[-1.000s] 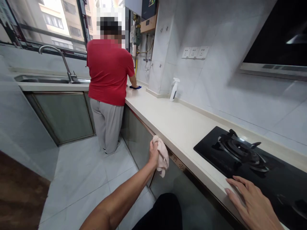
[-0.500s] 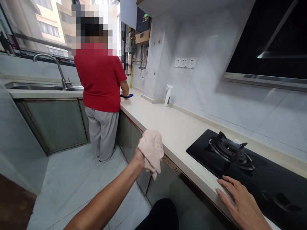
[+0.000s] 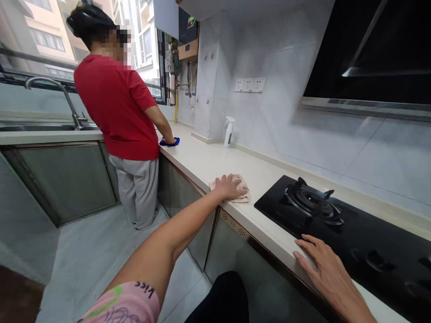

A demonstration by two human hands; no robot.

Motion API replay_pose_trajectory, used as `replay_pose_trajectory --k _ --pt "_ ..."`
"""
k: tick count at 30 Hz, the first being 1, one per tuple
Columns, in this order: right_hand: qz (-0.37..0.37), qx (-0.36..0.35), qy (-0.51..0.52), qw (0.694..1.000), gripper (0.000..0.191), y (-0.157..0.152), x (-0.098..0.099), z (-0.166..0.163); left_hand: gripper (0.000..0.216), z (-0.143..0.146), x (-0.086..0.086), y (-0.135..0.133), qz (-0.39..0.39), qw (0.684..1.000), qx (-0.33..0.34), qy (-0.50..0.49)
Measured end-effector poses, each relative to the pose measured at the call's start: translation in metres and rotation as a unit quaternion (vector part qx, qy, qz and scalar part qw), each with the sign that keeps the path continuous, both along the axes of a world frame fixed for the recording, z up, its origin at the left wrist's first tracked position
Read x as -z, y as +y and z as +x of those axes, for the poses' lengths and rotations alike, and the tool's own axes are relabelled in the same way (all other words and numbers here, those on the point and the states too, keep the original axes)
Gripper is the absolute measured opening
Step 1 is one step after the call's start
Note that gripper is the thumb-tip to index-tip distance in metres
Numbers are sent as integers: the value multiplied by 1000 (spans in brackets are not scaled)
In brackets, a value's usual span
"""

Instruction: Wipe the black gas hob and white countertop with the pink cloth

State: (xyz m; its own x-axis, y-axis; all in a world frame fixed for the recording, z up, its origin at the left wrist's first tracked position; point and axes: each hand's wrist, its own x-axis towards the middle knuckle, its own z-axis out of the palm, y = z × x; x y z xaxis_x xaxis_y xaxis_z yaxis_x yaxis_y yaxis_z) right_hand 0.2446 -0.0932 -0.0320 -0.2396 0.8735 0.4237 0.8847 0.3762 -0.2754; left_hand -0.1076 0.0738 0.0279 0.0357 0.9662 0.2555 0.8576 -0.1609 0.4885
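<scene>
My left hand [image 3: 229, 186] presses down on a pale pink cloth [image 3: 243, 195], holding it against the white countertop near its front edge. The fingers are spread and slightly bent over the cloth, which lies partly spread out beneath them. My right hand [image 3: 319, 260] is open and holds nothing. Its fingertips rest at the front edge of the black gas hob [image 3: 279, 202], with the thumb over the countertop edge.
A co-worker in a red shirt [image 3: 116, 107] stands by the far counter, one hand on a blue cloth [image 3: 169, 142]. A white spray bottle [image 3: 228, 133] stands against the wall. A sink tap [image 3: 69, 101] is at left; a range hood [image 3: 370, 58] hangs at upper right.
My left hand has brought the cloth from in front of the counter down onto its top and spread it. The co-worker has leaned and turned right, sliding the blue cloth nearer the front edge.
</scene>
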Motion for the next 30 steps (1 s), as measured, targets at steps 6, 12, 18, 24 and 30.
replay_pose_trajectory --k 6,12,18,24,30 --pt "-1 -8 9 1000 49 0 1 -1 73 8 -17 26 -43 990 -60 121" --pt "6 -8 26 1000 48 4 3 -1 56 30 -13 -6 14 983 -25 183" --pt "-10 -18 70 997 45 3 1 -3 47 48 0 -78 88 975 -1 205" --pt "-20 6 146 989 47 2 -1 -8 42 83 12 -127 154 970 35 187" --pt "53 42 246 967 59 4 -6 -4 44 174 20 -160 220 942 201 155"
